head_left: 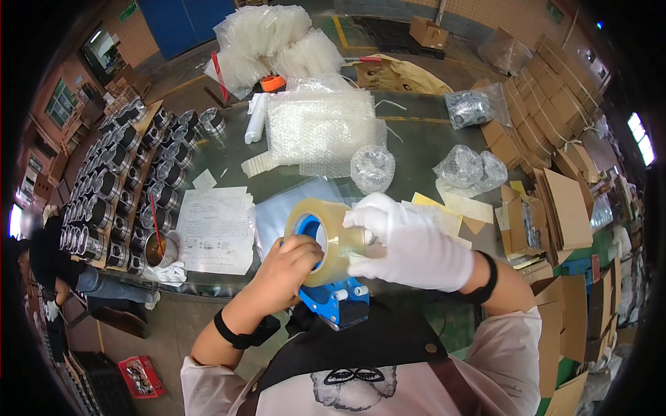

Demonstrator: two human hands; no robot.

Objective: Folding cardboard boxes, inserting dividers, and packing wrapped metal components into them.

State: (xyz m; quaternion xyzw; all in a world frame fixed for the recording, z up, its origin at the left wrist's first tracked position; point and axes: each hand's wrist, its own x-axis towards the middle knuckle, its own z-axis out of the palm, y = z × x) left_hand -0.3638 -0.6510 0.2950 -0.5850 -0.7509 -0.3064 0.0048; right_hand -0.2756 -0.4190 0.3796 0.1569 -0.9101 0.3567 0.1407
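I hold a blue tape dispenser (321, 303) with a wide roll of clear, yellowish tape (338, 244) on it, close in front of my body. My bare left hand (286, 269) is closed on the dispenser, with its fingers over the side by the roll's blue hub. In a white glove, my right hand (415, 244) grips the right side of the roll; its thumb and fingers lie on the tape surface. Whether a loose tape end is between them cannot be seen. Just beyond my hands stands a bubble-wrapped round bundle (373, 168).
Rows of metal pistons (104, 184) fill the table's left side, near a cup (161, 249) and printed papers (216, 229). Bubble-wrap sheets (319, 125) lie farther back. More wrapped bundles (472, 168) and cardboard boxes (522, 222) are at right. A person (52, 256) is at far left.
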